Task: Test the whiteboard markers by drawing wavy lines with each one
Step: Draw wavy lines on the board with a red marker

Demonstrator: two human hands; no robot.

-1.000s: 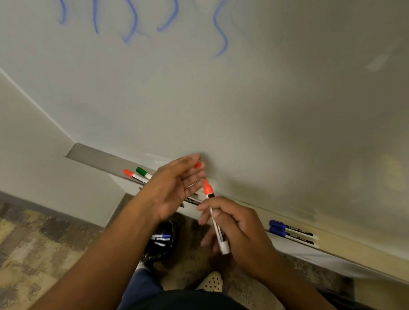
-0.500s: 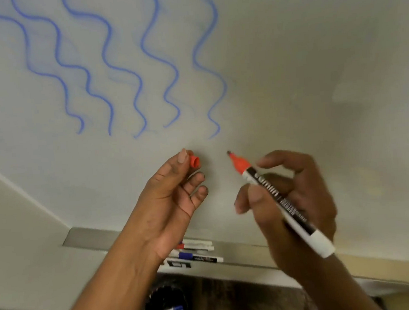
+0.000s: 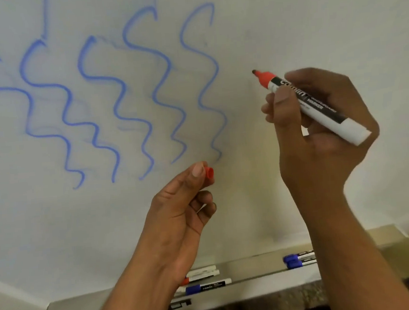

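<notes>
My right hand (image 3: 318,126) grips an uncapped red whiteboard marker (image 3: 312,104), white barrel with a black label. Its tip points up-left and sits at or just off the whiteboard (image 3: 286,26), right of several blue wavy lines (image 3: 159,90); I see no red ink there. My left hand (image 3: 181,210) is lower and left of it, pinching the marker's red cap (image 3: 209,173) between thumb and fingertips, close to the board below the rightmost blue line.
A grey marker tray (image 3: 253,266) runs along the board's bottom edge. On it lie a blue marker (image 3: 207,287) and other markers behind my left wrist, and two blue-capped markers (image 3: 298,260) beside my right forearm. Floor shows below.
My right hand has risen from the tray area and carried the uncapped red marker up to the board. My left hand, with the cap, has risen too. The view has tilted upward.
</notes>
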